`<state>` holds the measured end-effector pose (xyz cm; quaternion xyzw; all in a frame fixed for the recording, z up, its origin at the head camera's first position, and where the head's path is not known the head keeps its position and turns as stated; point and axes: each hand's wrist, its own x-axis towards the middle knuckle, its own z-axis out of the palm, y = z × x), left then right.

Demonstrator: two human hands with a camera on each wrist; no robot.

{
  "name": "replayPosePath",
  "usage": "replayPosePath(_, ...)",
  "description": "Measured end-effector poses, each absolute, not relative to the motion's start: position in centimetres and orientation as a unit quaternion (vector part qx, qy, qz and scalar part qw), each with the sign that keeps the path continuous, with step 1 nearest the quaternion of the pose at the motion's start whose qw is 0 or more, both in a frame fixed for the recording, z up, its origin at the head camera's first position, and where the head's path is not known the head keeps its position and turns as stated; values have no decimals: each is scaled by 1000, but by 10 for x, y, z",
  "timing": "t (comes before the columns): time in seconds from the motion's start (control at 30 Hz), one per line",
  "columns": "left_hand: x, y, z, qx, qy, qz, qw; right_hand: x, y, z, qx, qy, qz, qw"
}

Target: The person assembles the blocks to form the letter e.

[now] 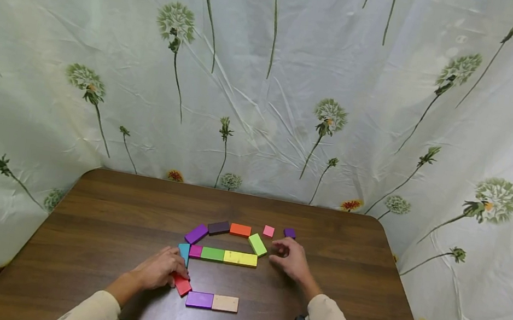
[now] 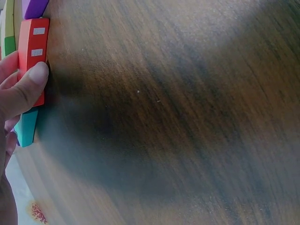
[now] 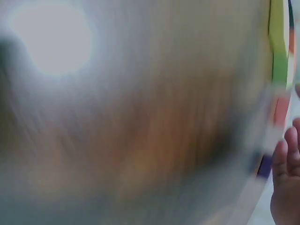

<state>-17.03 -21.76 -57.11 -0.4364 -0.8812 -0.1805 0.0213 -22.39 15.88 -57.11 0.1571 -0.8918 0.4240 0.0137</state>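
My left hand [image 1: 161, 268] pinches a red block [image 1: 182, 285], thumb on its near side and fingers behind. In the left wrist view the red block [image 2: 33, 42] shows two pale rectangles on its side, between a teal block [image 2: 26, 127] and a purple one [image 2: 33, 7]. My right hand [image 1: 292, 259] is over the table right of the lime block [image 1: 257, 245], fingers loosely bent and holding nothing. A pink block [image 1: 268, 231] and a dark purple block [image 1: 290, 233] lie just beyond it. In the right wrist view its fingers [image 3: 291, 143] appear at the right edge.
Purple [image 1: 197, 234], black [image 1: 218, 228] and orange [image 1: 240, 230] blocks form an arc above a row of magenta [image 1: 195, 251], green [image 1: 212, 253] and yellow [image 1: 240, 259] blocks. Nearer lie a violet block [image 1: 199, 300] and a tan one [image 1: 225, 303]. A flowered curtain [image 1: 275, 102] hangs behind the table [image 1: 326, 226].
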Motion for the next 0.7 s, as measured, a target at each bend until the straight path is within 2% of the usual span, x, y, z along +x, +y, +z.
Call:
replayPosePath(0.1,-170,-218,-571,-430,-885,-180,12,-243,175,-573,119,-904,407,45)
replayPosePath(0.33,-171,-218,-572,-440,-880,-176,28,-269,192,-573,135,-925,355,10)
replayPosePath(0.5,-170,-218,-572,-432,-884,-174,19,-276,193,-574,131,-933,336,2)
replayPosePath(0.7,-170,-217,-571,-442,-879,-175,28,-265,193,-569,103,-934,339,-39)
